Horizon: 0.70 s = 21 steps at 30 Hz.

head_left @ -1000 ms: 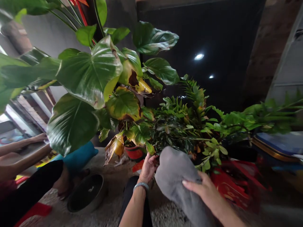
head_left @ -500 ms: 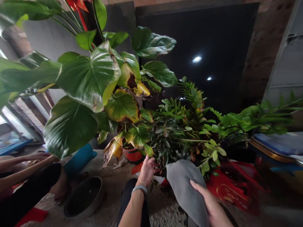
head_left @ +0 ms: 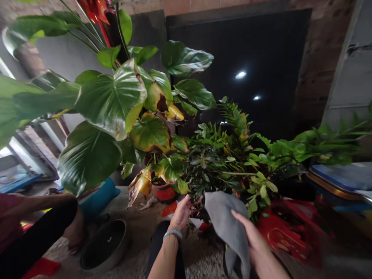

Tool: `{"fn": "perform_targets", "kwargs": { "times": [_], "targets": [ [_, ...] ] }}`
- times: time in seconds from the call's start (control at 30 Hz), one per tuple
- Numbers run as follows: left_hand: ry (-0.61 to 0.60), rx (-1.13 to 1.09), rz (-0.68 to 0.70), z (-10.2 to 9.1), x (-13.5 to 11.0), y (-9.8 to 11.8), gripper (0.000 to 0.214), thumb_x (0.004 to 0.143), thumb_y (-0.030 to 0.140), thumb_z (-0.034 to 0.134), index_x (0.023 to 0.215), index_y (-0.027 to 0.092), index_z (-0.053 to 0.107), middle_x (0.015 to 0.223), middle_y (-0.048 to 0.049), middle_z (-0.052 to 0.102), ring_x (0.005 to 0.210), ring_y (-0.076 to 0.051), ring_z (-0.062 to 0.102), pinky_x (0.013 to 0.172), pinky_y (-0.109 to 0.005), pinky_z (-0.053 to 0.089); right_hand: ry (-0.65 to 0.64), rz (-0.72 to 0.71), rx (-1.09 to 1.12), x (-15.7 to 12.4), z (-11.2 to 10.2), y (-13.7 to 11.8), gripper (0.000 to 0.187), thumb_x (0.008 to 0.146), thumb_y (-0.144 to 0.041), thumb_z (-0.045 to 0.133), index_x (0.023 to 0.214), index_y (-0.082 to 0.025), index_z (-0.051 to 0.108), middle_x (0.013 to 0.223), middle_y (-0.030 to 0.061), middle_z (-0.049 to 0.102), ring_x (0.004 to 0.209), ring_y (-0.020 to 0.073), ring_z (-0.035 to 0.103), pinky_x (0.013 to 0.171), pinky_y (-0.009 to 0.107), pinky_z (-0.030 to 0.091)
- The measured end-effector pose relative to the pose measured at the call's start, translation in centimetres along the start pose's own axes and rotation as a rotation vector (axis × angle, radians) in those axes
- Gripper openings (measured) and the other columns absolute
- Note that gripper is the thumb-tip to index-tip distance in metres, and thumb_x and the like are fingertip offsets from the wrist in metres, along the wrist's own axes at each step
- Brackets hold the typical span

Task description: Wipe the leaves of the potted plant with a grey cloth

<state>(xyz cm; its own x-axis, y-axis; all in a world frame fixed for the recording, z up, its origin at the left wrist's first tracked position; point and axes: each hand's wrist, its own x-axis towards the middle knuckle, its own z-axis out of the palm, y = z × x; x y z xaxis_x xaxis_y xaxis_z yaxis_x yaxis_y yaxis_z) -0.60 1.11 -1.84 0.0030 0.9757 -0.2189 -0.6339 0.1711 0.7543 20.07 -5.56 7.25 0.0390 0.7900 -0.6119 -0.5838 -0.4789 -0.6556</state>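
Note:
My right hand [head_left: 251, 236] grips a grey cloth [head_left: 225, 217], which hangs in folds in front of the low bushy plant [head_left: 203, 166]. Its fingers are mostly behind the cloth; the thumb lies on top. My left hand [head_left: 181, 213], with a pale bangle [head_left: 173, 233] at the wrist, is held to the left of the cloth, at the plant's lower edge. Its fingers are apart and slightly bent, and I make out nothing in them. Whether the fingertips touch leaves, I cannot tell. Yellowed, browned leaves [head_left: 141, 182] droop beside it over a red pot [head_left: 164, 192].
A large broad-leaved plant [head_left: 113, 93] spreads across the upper left. On the floor stands a dark basin [head_left: 103, 244], near another person's leg [head_left: 40, 228]. A red bag [head_left: 290, 232] lies at right, below a stacked blue-lidded box [head_left: 334, 172]. Behind is a black panel [head_left: 261, 50].
The cloth's lower end has gathered inward and hangs narrower. My left hand has dropped slightly, its fingers a little more bent. The view has shifted slightly.

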Motion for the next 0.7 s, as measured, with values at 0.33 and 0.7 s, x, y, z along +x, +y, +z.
{"fn": "perform_targets", "kwargs": {
  "times": [0.33,0.7],
  "targets": [
    [0.035,0.045,0.033,0.3,-0.2,-0.1,0.043,0.045,0.043,0.09,0.073,0.017,0.072,0.076,-0.0039,0.071,0.073,-0.021,0.064,0.068,-0.034,0.047,-0.005,-0.488,0.194,-0.3,5.4,-8.3,0.031,0.058,-0.027,0.075,0.088,-0.021,0.07,0.075,0.0025,0.078,0.088,0.0283,0.073,0.08,0.038,0.06],
    [0.034,-0.026,0.001,-0.3,0.0,0.1,0.033,0.055,0.035,0.085,0.078,0.016,0.071,0.08,-0.0051,0.071,0.073,-0.02,0.063,0.068,-0.033,0.046,-0.025,0.014,-0.064,-2.3,-1.8,-0.3,0.036,0.058,-0.039,0.079,0.086,-0.017,0.072,0.074,0.0114,0.078,0.087,0.0365,0.074,0.075,0.043,0.061]
  ]
}}
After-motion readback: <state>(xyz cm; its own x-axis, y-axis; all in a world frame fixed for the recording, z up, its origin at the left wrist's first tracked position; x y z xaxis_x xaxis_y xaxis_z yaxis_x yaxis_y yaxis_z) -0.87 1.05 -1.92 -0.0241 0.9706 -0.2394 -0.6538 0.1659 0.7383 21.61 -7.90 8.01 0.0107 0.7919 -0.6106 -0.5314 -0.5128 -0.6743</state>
